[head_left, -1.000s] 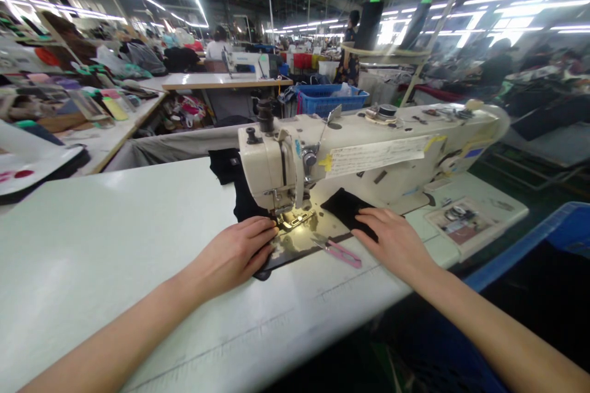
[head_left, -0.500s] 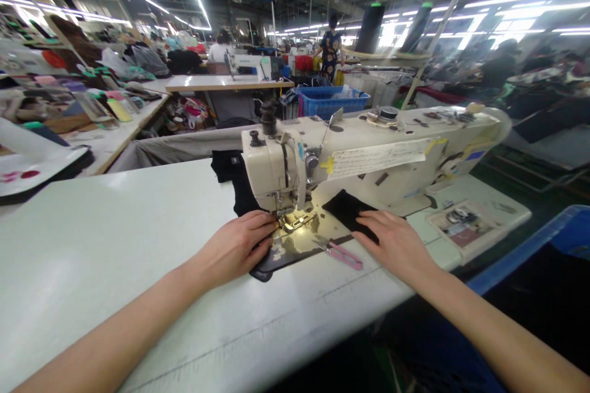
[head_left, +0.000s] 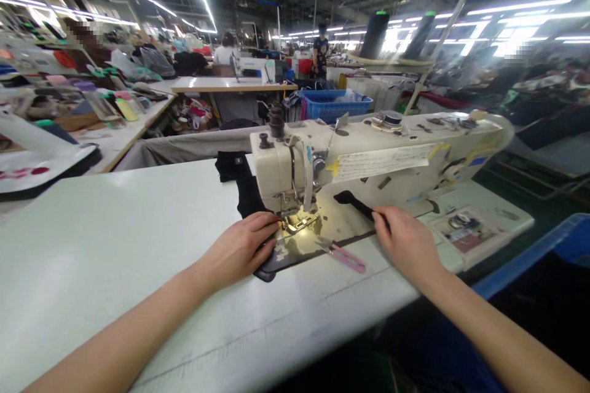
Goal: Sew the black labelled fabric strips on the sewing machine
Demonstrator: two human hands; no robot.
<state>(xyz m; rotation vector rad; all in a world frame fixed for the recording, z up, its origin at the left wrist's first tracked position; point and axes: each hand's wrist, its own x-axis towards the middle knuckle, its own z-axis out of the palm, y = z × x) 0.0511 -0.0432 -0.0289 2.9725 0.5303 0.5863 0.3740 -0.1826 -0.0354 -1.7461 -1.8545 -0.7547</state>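
My right hand (head_left: pixel 405 242) pinches the near end of a black fabric piece (head_left: pixel 357 202), which is bunched into a narrow strip on the sewing machine's bed. Beside the lit presser foot (head_left: pixel 295 224), my left hand (head_left: pixel 246 239) rests with its fingers together and thumb tucked in; what lies under its fingertips is hidden. Behind that hand another black fabric piece (head_left: pixel 249 190), with a small pale label, runs back left of the machine head. The cream sewing machine (head_left: pixel 387 141) stands over the bed. Pink-handled thread snips (head_left: pixel 348 258) lie between my hands.
A pale table (head_left: pixel 138 239) with ruler marks extends left and in front. At the right edge stands a blue crate (head_left: pixel 516 264) with dark cloth. A bobbin tray (head_left: pixel 465 227) is set into the table at right. Behind are a blue basket (head_left: pixel 329 104), another machine and other people.
My right hand has closed on the black fabric and drawn it slightly right, so the flat piece is now bunched narrow. My left hand stays beside the presser foot. The view has shifted slightly.
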